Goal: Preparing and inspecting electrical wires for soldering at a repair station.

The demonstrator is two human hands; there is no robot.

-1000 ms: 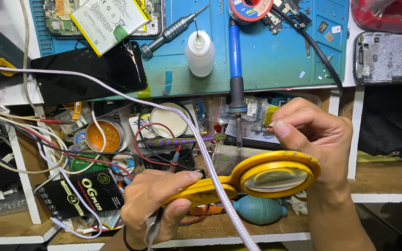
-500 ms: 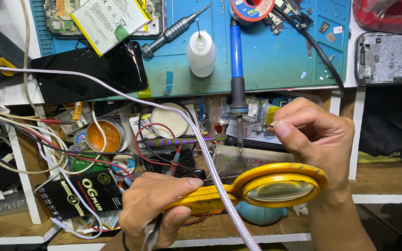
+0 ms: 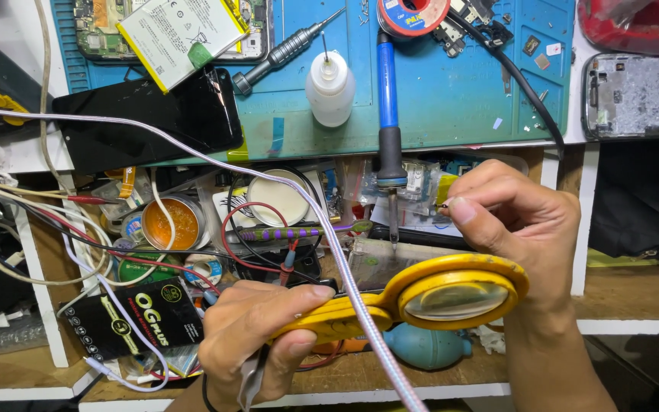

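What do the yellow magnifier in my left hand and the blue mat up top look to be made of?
Yellow magnifier: frame looks like glossy moulded plastic, scuffed with dark marks; the lens is clear and reflective, glass or acrylic, unclear which. Blue mat: matte, soft-looking, with moulded compartments and stains, probably silicone.

Glossy yellow plastic magnifier [image 3: 421, 301]

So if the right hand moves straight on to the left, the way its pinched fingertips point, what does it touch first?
Probably the metal tip of the blue soldering iron, which hangs just left of the right hand. Depth is unclear, so the fingertips might pass in front of it and reach the white braided cable instead.
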